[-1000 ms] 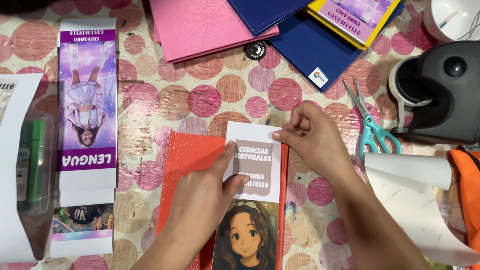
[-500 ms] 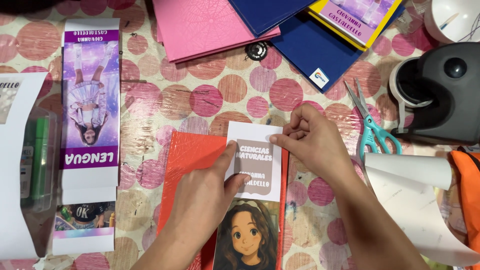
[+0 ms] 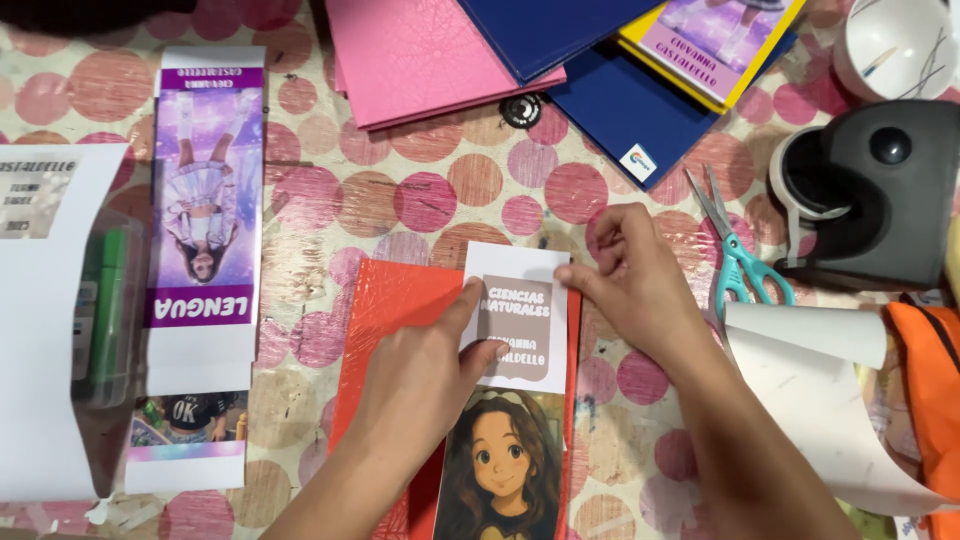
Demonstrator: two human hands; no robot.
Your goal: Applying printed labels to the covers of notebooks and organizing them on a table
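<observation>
Two hands of mine work on one paper label strip (image 3: 515,400), which lies lengthwise on an orange-red notebook cover (image 3: 395,330) near the lower middle of the table (image 3: 420,200). My left hand (image 3: 415,385) rests flat on the cover, its thumb pressed onto the strip's white upper panel beside the brown title block; it pins the paper and does not pinch it. My right hand (image 3: 640,290) touches the strip's upper right edge with its fingertips, the fingers bent and close together, pressing on the paper edge with nothing lifted. The strip's lower part bears a cartoon portrait of a brown-haired girl.

To the left lies a second, purple label strip (image 3: 205,230), well apart, and beside it a clear case with a green marker (image 3: 105,310). Above my hands, pink covers (image 3: 420,55) and blue covers (image 3: 620,100) fan out, overlapping. To the right, teal-handled scissors (image 3: 740,260) lie near a dark tape dispenser (image 3: 880,200), with a curled white backing sheet (image 3: 830,400) just below them.
</observation>
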